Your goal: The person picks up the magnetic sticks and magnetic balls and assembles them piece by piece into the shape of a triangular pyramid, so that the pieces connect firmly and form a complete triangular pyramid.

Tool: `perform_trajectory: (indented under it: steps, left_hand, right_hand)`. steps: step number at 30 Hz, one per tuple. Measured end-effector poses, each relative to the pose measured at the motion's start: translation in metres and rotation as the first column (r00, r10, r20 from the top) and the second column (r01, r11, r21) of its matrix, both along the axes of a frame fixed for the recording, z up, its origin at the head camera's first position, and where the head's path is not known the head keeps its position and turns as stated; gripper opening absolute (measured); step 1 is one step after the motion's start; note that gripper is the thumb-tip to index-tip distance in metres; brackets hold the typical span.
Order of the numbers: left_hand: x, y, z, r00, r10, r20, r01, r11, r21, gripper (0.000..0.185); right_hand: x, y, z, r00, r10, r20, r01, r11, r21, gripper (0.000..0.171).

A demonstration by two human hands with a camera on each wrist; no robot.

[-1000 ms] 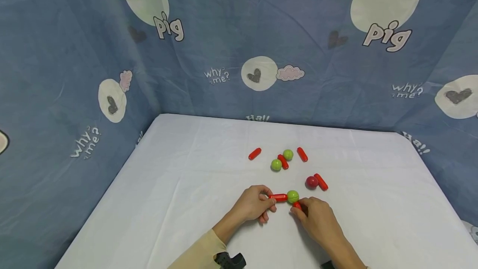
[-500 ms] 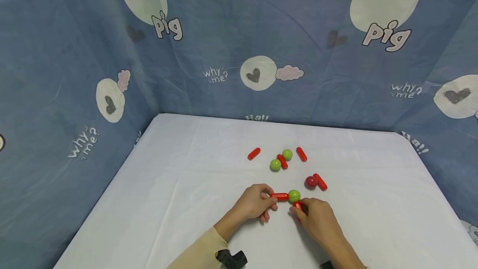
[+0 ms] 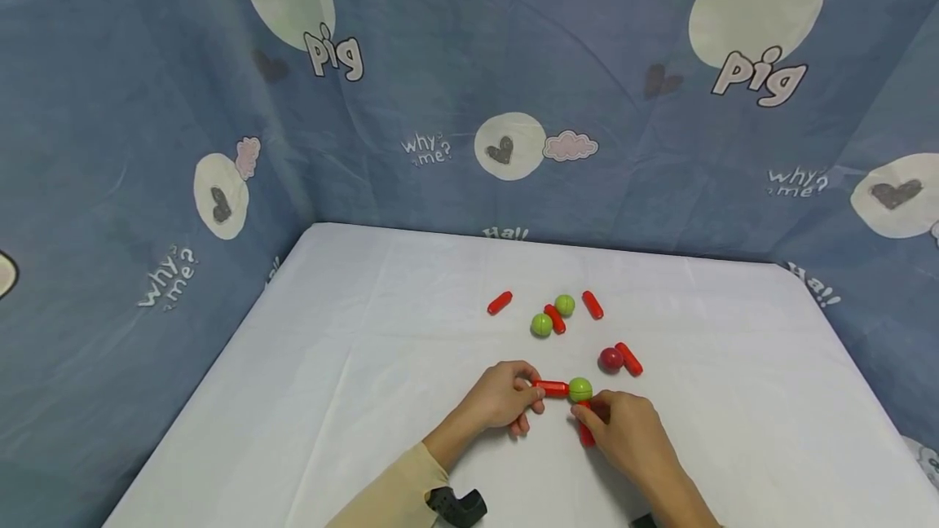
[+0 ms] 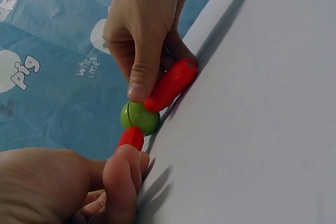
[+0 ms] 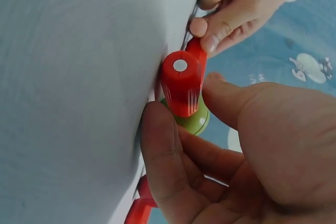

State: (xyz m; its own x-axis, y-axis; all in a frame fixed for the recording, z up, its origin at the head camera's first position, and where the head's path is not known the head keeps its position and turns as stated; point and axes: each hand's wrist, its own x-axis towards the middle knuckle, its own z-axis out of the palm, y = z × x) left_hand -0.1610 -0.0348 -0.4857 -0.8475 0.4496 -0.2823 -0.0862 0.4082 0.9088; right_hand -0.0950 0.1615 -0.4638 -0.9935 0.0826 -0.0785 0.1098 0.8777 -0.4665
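Note:
My left hand (image 3: 499, 398) pinches a short red rod (image 3: 555, 389) between thumb and fingertips. That rod's far end meets a green ball (image 3: 580, 389), which has a groove around it. From the ball a second red rod (image 3: 586, 435) points toward me, roughly at a right angle to the first. The thumb and fingers of my right hand (image 3: 627, 429) hold this rod close to the ball. In the right wrist view, a pale round disc shows in the free end of the second rod (image 5: 181, 82). The pieces are low over the white tabletop.
Just beyond my right hand a dark red ball (image 3: 611, 359) lies against a red rod (image 3: 629, 358). Farther back are two green balls (image 3: 542, 325) with a red rod (image 3: 555, 319) between them, plus more loose red rods (image 3: 592, 305). A blue printed cloth (image 3: 440, 88) hangs behind the white table (image 3: 396, 292).
The second red rod has swung out from beneath my right fingers and now shows more of its length. The green ball and first rod have shifted slightly right.

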Motion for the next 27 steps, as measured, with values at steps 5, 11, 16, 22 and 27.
perform_trajectory:
  steps: [5,11,16,22,27]
  left_hand:
    - [0.0004,0.0015,-0.0007,1.0,-0.005,0.012,0.005,1.0,-0.001,0.009]
    - [0.0006,0.0031,0.0001,1.0,-0.012,0.005,0.012,1.0,-0.015,0.009]
    - [0.0004,0.0049,-0.0012,0.999,-0.039,-0.006,0.038,0.999,-0.037,0.009]
    - [-0.0013,0.0069,-0.0023,0.997,-0.073,-0.027,0.071,0.996,-0.054,0.012]
    - [-0.0038,0.0085,-0.0021,0.996,-0.083,-0.037,0.081,0.995,-0.058,0.012]
  right_hand:
    - [-0.0001,0.0016,-0.0007,1.0,-0.012,0.008,0.012,1.0,-0.009,0.033]
    - [-0.0014,0.0039,-0.0011,1.0,-0.005,-0.013,0.004,1.0,-0.006,0.043]
    - [0.001,0.0054,-0.0022,0.999,0.017,-0.046,-0.017,1.0,-0.01,0.061]
    - [0.0028,0.0056,-0.0024,0.998,0.046,-0.045,-0.046,0.999,-0.007,0.066]
    - [0.0009,0.0053,-0.0021,0.997,0.071,0.012,-0.071,0.996,-0.061,0.063]
